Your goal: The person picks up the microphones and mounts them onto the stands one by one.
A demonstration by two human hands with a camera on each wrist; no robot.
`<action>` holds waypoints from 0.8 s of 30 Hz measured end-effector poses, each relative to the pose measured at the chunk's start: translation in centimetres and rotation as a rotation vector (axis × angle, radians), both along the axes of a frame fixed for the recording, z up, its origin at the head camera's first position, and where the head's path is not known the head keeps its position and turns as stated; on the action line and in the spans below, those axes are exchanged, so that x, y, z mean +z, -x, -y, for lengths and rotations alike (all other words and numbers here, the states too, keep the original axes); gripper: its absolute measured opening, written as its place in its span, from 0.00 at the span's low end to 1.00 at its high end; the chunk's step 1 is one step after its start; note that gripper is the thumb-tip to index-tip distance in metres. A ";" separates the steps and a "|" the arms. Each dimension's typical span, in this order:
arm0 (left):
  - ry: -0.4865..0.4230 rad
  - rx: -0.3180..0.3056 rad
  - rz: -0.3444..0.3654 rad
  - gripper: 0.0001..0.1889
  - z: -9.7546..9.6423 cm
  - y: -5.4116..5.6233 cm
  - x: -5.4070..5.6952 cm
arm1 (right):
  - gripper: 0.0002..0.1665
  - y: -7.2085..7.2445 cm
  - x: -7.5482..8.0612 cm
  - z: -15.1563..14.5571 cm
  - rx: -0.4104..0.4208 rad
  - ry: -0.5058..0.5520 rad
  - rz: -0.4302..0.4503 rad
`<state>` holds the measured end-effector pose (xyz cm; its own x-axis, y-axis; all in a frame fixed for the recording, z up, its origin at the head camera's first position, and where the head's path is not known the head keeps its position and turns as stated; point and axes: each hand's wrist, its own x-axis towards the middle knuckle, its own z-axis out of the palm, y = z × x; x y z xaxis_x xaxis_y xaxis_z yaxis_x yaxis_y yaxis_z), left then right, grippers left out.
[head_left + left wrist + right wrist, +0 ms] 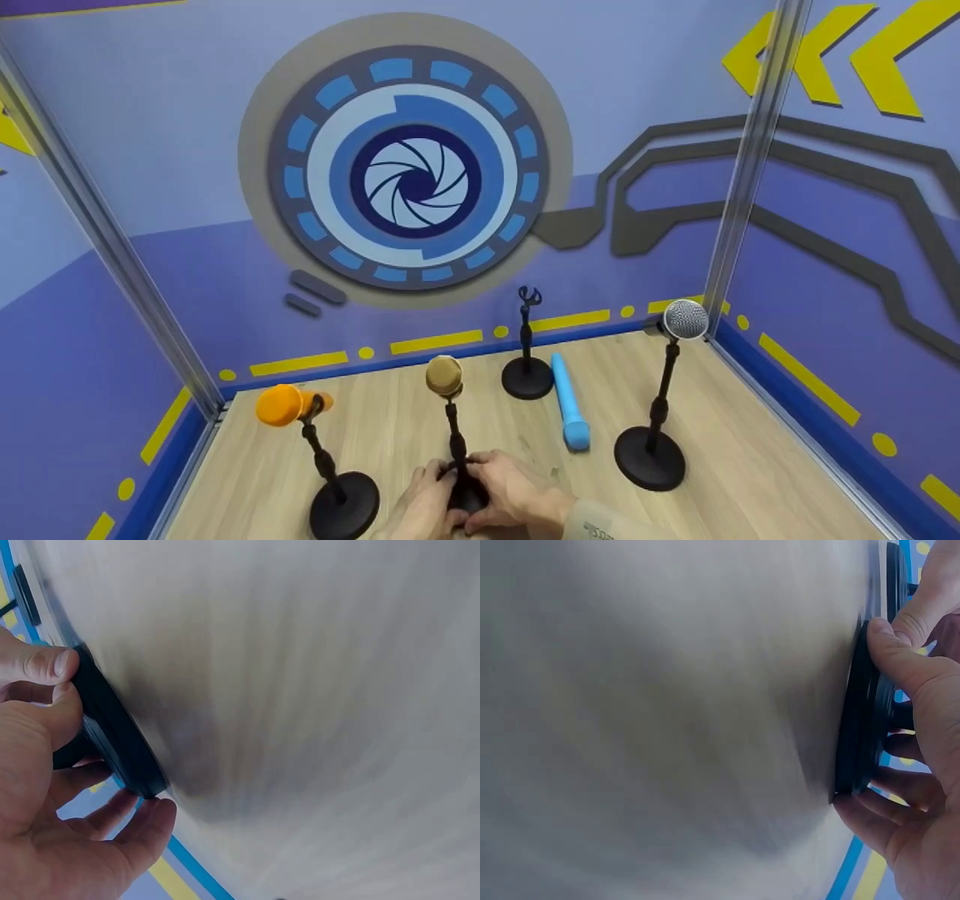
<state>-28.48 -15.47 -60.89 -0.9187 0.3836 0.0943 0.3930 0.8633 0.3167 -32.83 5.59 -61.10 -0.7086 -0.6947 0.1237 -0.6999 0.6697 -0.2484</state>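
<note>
Both hands grip the round black base of a microphone stand at the front middle of the table. My left hand curls round the base's left side, and my right hand round its right side. A gold-headed microphone sits in the clip on top, its head toward me. In the left wrist view, thumb and fingertips hold the rim of the base. From the right wrist, the thumb lies on the near edge of the base and the fingers reach its far edge.
An orange microphone on a stand is at left. A silver-headed microphone tops a stand at right. Behind, a stand with a bare clip is beside a blue microphone lying on the wooden table. Printed walls enclose the table.
</note>
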 end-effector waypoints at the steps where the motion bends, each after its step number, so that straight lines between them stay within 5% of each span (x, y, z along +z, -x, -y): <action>1: -0.003 -0.005 -0.004 0.31 0.3 0.1 0.0 | 0.52 0.1 0.0 0.4 -0.010 -0.009 0.003; 13: -0.043 0.017 -0.009 0.29 3.5 1.5 0.5 | 0.54 2.2 0.1 4.3 -0.093 -0.022 0.085; 24: -0.033 0.060 -0.022 0.29 4.3 3.2 0.5 | 0.54 3.8 -0.4 5.6 -0.114 0.063 0.115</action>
<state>-31.67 -19.80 -60.37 -0.9374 0.3246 0.1261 0.3482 0.8745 0.3377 -36.63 -0.04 -61.48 -0.7946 -0.6021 0.0778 -0.5844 0.7239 -0.3667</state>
